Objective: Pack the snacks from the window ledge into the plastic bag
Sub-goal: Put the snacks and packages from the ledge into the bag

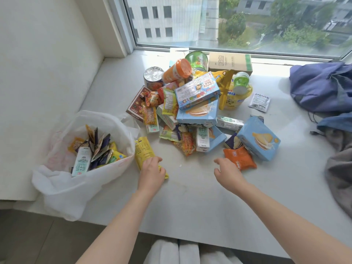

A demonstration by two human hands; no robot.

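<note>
The white window ledge [190, 202] runs under a big window [238, 21]. At its front left corner stands the plastic bag [62, 189], open, some packets [91, 149] already inside. Just beside its rim the left hand [152, 173] grips a yellow packet [143, 150]; I judge the step is dropping it in, which needs a lift over the rim. The snack pile [196, 105] lies mid-ledge. The right hand [227, 173], fingers loose and apart, holds nothing, near an orange packet [241, 159]

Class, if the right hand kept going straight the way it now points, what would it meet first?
Likely the mottled orange packet: the right hand points up-left across bare ledge towards it. Depth is unclear.
</note>
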